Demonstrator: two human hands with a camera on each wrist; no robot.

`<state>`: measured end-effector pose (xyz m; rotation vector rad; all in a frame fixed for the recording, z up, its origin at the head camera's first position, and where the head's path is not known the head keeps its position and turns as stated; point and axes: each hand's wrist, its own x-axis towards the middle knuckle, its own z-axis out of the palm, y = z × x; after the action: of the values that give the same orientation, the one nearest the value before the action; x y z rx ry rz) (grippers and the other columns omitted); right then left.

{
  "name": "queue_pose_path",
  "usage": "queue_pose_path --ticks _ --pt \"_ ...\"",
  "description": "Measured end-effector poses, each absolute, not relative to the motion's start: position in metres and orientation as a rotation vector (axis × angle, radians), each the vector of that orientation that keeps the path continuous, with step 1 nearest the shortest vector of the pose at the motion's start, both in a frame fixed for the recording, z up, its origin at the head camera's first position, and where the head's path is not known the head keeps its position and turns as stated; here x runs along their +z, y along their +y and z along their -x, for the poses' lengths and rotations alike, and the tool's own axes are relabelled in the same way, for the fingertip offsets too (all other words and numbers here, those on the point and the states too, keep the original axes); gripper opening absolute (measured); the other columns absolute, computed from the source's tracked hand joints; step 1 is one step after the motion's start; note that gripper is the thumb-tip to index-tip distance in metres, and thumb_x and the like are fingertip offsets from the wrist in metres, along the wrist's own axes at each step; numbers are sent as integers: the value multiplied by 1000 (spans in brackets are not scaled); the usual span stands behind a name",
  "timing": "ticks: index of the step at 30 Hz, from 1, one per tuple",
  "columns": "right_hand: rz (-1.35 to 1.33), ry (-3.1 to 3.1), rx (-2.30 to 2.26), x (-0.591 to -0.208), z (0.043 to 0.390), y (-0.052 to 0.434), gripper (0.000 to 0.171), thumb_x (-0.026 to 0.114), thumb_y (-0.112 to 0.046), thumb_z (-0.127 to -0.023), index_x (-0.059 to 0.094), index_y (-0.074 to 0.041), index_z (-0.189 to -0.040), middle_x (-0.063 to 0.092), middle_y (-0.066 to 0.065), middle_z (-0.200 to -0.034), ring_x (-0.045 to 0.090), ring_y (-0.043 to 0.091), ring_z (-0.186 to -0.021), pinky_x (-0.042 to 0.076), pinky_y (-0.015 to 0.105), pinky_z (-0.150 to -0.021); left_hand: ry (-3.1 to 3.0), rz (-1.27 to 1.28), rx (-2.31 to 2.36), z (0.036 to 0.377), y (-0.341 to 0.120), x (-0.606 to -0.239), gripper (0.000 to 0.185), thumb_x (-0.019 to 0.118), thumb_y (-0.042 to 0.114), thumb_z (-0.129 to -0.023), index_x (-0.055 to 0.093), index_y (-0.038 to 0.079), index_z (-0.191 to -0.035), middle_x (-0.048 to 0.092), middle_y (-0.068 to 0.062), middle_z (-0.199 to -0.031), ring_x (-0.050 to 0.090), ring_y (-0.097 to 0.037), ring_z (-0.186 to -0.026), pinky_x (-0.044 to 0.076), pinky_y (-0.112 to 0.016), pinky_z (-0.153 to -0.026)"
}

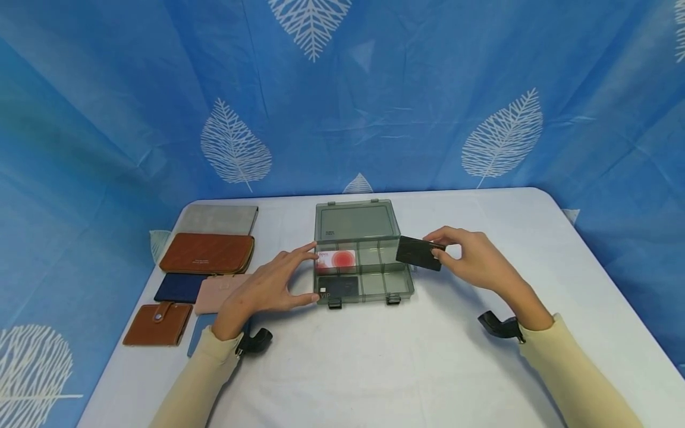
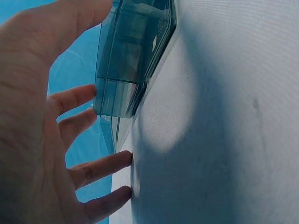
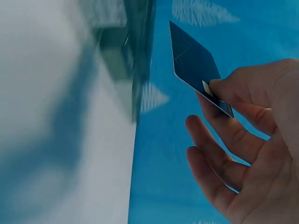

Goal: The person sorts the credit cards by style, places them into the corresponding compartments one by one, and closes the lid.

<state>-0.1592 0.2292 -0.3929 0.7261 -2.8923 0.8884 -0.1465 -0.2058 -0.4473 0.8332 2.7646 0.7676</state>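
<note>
A smoky translucent compartment box (image 1: 385, 285) stands on the table with its lid (image 1: 357, 221) raised at the back. In its left compartments lie a red-and-white card (image 1: 336, 260) at the rear and a black card marked VIP (image 1: 339, 288) at the front. My right hand (image 1: 471, 258) pinches another black card (image 3: 194, 58) between thumb and fingers, just off the box's right side; a small light chip shows by the thumb. Fairly straight fingers of my left hand (image 1: 275, 282) reach the box's left side, the thumb near its front corner.
To the left lie several wallets: a grey one (image 1: 225, 219), a brown zipped one (image 1: 207, 252), a navy one (image 1: 179, 288), a pink one (image 1: 214, 294), a blue one (image 1: 200, 333) and a brown snap one (image 1: 156, 326). A blue leaf-print curtain (image 1: 374, 119) hangs behind the white table (image 1: 374, 368).
</note>
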Motion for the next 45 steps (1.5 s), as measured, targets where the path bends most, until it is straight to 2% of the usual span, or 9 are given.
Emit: queue_pose_path --ticks 6,16,23,33,39,45 --pt "-854 -2887 887 -396 162 190 28 72 -5 -101 76 -12 -129 79 5 -114 74 24 -100 51 44 -77 2752 -842 775 148 -207 -448 88 82 57 -90 49 17 -161 26 0 -179 46 -41 -150 45 -70 -111" --pt "-970 -2883 870 -407 155 146 29 77 -11 -100 75 -16 -129 77 4 -114 73 22 -100 53 41 -77 2751 -852 771 151 -208 -448 88 82 57 -90 49 18 -161 26 0 -178 46 -41 -150 44 -69 -113" --pt "-970 -2891 866 -420 148 130 28 77 -13 -101 75 -19 -128 75 3 -117 72 22 -103 58 42 -79 2766 -853 764 150 -207 -446 87 82 57 -90 49 17 -161 27 -2 -178 47 -41 -149 47 -70 -110" --pt "-945 -2825 752 -432 138 112 21 82 -18 -98 78 -21 -118 77 -1 -103 69 25 -105 58 42 -75 2772 -852 761 149 -207 -448 87 82 56 -90 49 18 -161 27 -2 -178 47 -42 -148 45 -70 -111" --pt "-998 -2761 643 -434 133 107 20 83 -17 -97 80 -20 -116 78 -1 -107 70 23 -105 60 40 -75 2766 -837 762 149 -207 -449 87 83 57 -90 49 19 -161 26 0 -178 45 -41 -150 42 -70 -114" --pt "-1057 -2731 568 -439 130 105 19 79 -22 -101 81 -17 -119 71 2 -113 69 17 -94 58 33 -70 2708 -815 780 151 -207 -443 89 82 57 -90 48 17 -161 26 -4 -178 41 -44 -153 41 -73 -113"
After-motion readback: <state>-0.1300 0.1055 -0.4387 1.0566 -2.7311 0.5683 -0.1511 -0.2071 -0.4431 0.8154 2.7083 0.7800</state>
